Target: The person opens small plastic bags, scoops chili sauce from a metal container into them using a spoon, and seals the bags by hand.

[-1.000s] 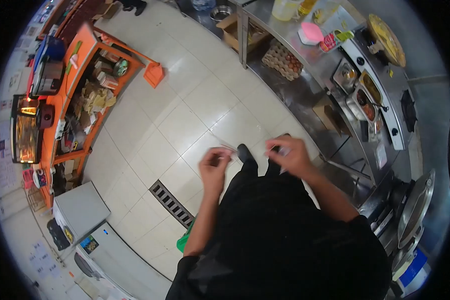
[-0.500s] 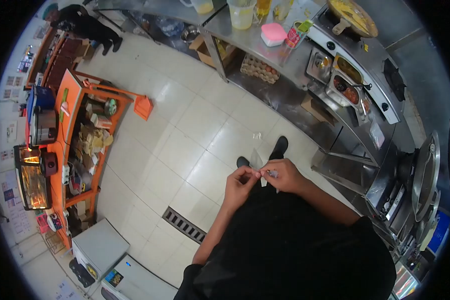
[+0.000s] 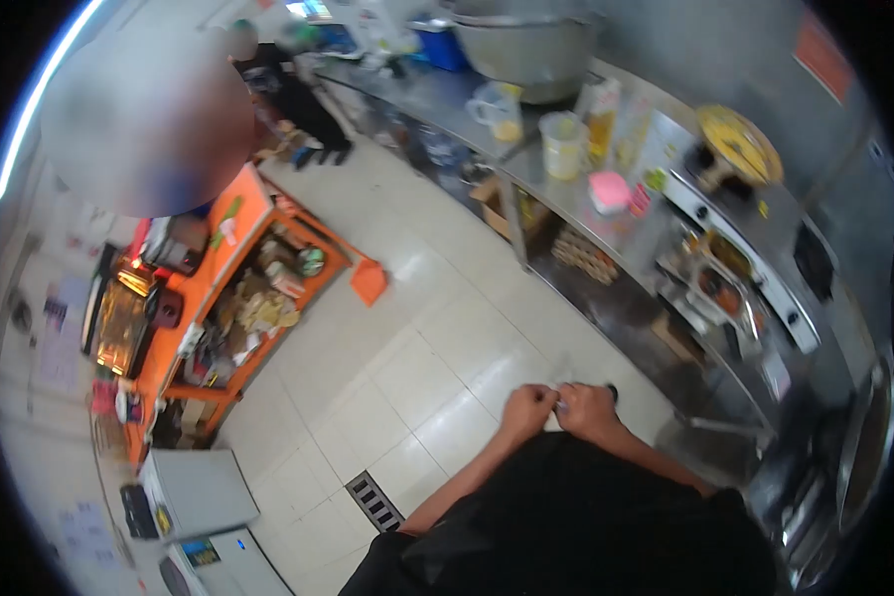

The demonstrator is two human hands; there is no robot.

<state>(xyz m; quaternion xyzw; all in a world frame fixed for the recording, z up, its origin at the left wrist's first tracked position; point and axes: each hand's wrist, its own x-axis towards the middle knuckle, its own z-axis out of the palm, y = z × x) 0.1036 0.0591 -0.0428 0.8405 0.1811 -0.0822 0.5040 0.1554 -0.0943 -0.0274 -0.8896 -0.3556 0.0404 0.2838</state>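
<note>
My left hand and my right hand are close together in front of my body, over the floor. Both have their fingers closed in a pinch. Between them is a thin, translucent plastic piece, mostly hidden by the fingers and blurred, so its exact kind cannot be made out. My dark shoe shows just past the right hand.
On the right, a steel counter carries a measuring jug, a pink-lidded box and food pans. An orange table stands left. Another person is at the back; a blurred round shape covers the upper left.
My view has tilted up and turned, showing more of the back of the room and a large pot. Both hands stay together, pinching; less of the plastic shows between them.
</note>
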